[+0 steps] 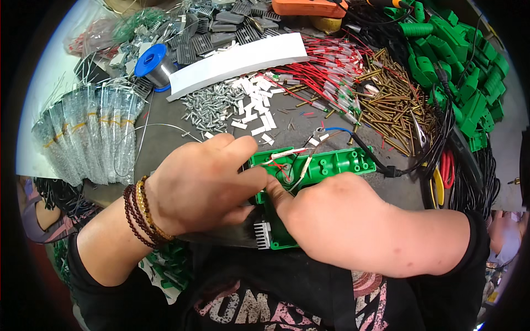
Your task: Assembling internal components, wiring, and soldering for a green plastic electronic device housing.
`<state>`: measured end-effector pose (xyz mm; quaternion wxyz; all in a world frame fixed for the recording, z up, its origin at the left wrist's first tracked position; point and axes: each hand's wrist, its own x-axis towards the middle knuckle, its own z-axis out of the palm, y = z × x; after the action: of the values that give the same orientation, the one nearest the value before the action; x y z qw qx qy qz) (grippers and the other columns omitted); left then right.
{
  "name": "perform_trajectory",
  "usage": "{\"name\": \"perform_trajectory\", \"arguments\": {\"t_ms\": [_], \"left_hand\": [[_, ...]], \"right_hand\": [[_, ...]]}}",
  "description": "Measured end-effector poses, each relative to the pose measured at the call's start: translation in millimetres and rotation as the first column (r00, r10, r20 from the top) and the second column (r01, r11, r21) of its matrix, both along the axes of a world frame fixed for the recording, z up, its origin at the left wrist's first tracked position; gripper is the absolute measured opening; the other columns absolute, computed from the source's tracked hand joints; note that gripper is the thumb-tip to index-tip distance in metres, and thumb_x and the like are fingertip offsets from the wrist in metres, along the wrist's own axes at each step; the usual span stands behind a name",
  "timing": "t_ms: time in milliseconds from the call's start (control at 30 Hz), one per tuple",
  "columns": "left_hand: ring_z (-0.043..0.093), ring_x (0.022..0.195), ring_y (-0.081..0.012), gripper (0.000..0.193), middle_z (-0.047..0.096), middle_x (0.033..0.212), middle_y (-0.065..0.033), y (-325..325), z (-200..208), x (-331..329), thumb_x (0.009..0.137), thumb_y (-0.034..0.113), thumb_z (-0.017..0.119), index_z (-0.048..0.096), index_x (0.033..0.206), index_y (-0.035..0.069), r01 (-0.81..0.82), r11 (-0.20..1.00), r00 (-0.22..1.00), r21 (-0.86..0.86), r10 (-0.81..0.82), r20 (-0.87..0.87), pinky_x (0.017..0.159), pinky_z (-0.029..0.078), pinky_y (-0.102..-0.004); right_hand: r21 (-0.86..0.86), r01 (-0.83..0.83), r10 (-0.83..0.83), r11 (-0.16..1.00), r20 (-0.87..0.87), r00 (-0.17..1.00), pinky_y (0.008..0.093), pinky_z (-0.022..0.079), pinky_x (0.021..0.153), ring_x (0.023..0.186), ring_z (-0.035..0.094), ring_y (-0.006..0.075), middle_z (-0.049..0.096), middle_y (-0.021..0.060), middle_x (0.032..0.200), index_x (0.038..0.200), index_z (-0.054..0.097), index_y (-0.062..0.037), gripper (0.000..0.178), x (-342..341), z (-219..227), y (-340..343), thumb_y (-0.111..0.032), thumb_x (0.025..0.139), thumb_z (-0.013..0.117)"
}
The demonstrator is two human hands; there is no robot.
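An opened green plastic housing (327, 169) lies in front of me, its hollow inside facing up. Red, white and black wires and white sleeves (303, 168) run across it, and a black cable with a blue lead (338, 130) joins at the far side. Below it a second green part (282, 241) shows, with a grey comb-like grille (262, 235) at its left end. My left hand (204, 185) and my right hand (334, 220) meet over the housing's left end, fingers bent and tips together. What they pinch is hidden behind the fingers.
Beyond lie silver screws (212, 107), white sleeves (256, 99), a white strip (237, 63), red-wired parts (331, 77) and brass rods (395, 102). A solder spool (152, 63) and wrapped bundles (91, 132) sit left; green housings (469, 71) and pliers (437, 186) sit right.
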<state>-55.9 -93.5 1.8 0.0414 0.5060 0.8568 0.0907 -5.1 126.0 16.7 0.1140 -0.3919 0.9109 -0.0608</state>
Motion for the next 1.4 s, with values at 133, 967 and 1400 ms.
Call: {"name": "perform_trajectory", "arguments": {"t_ms": [133,967,1400], "left_hand": [[0.059,0.083,-0.0239,0.028,0.052,0.092,-0.0055,-9,-4,-3,0.069,0.029,0.077,0.064,0.09,0.015,0.005,1.0,1.0,0.021,-0.005,-0.015,0.066,0.053,-0.0348],[0.055,0.092,-0.0209,0.027,0.065,0.087,0.0085,-1,-39,20,0.078,0.044,0.078,0.066,0.075,0.02,-0.039,0.824,0.986,0.566,-0.06,0.155,0.085,0.031,-0.0435],[0.054,0.092,-0.0188,0.026,0.061,0.084,0.0124,-8,-36,12,0.076,0.048,0.079,0.069,0.072,0.024,0.018,0.823,0.963,0.568,-0.167,0.213,0.085,0.031,-0.0432]], "right_hand": [[-0.115,-0.013,0.031,0.993,0.155,0.987,0.0387,0.053,0.054,0.059,0.064,0.0287,0.061,0.0108,0.068,0.134,0.054,0.0089,0.056,0,9,23,-0.011,0.081,0.062],[-0.321,0.219,-0.106,0.921,0.335,0.936,0.0373,0.054,0.084,0.102,0.066,0.0304,0.066,0.0096,0.108,0.113,0.065,-0.0067,0.05,33,4,59,-0.039,0.078,0.084],[-0.457,0.889,0.07,0.034,0.888,0.454,0.0291,0.054,0.088,0.099,0.065,0.0123,0.066,0.0073,0.108,0.133,0.052,0.0041,0.056,22,-13,36,0.001,0.084,0.078]]}}
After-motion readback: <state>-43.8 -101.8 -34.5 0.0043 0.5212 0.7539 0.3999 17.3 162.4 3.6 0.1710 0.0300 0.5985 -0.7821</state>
